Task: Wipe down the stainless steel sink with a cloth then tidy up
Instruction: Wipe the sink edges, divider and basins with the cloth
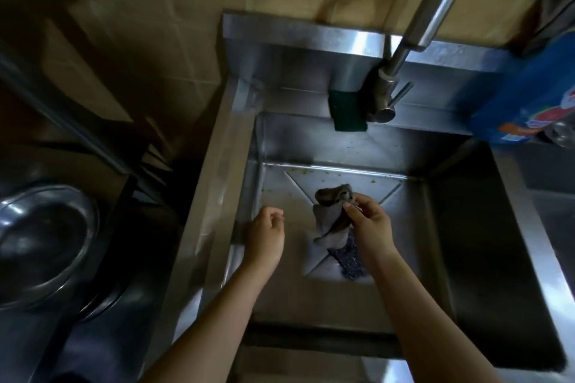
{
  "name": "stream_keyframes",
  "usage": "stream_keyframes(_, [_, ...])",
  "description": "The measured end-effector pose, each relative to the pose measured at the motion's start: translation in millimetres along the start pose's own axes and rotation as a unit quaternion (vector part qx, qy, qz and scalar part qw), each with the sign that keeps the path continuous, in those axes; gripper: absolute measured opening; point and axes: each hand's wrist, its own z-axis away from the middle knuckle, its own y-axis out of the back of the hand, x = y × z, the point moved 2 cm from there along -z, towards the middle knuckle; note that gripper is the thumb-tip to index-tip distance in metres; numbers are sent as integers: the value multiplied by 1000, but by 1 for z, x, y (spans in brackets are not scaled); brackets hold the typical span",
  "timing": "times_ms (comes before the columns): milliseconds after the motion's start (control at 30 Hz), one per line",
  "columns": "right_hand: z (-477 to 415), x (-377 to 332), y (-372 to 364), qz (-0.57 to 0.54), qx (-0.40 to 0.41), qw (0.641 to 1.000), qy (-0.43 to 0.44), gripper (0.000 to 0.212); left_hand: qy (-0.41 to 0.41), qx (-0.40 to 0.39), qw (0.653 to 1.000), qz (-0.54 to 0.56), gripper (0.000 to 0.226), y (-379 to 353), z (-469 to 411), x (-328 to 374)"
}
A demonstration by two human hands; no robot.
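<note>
Right hand (370, 222) grips the cloth (331, 221) over the sink (214, 180), left hand (267, 233) loosely curled, empty; I judge wiping unfinished, as crumbs (323, 172) lie at its far edge.

Right hand (368, 224) pinches grey cloth (331, 214) over sink (217, 165); left hand (267, 232) loosely curled, holding nothing.
</note>
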Motion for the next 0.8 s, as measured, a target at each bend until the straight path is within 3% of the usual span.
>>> stream_keyframes(300, [-59,-6,-3,132,-41,988,64,17,90,-15,996,-9,25,-30,-38,-18])
stream_keyframes(467, [-91,-1,-6,224,-73,966,103,17,76,-16,997,-3,23,-44,-50,-38])
stream_keyframes(667, [-113,32,-39,375,-158,893,190,23,19,9,997,-76,22,-55,-79,-65])
stream_keyframes(800, [-117,82,-64,449,-236,843,179,26,-6,-17,993,-117,37,-64,-91,-82])
